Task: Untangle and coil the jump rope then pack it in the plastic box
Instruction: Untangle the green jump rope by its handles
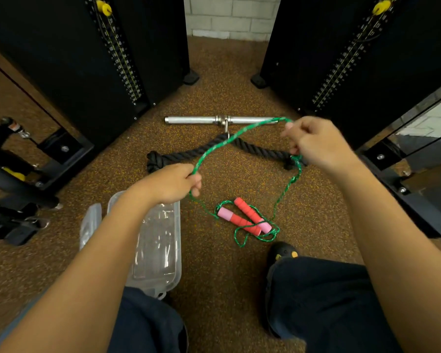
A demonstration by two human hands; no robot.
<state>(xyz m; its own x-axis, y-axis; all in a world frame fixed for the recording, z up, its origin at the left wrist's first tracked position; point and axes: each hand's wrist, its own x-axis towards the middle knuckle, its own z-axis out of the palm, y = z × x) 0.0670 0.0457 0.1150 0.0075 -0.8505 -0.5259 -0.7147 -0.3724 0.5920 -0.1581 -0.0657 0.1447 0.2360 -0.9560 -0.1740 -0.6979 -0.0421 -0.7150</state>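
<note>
Jump rope (229, 140): cord pinched in left grip (173, 183) and right grip (316, 146); 2 handles (245, 217) on floor (214, 271), cord tangled about them. Plastic box (179, 250) open nearby. Risk: pulling taut likely cinches tangle.

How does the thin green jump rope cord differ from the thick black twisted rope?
The thin green jump rope cord hangs between the left hand and right hand; the thick black twisted rope lies on the floor. The cord is slender and white-flecked; the black rope is bulky and plain.
</note>
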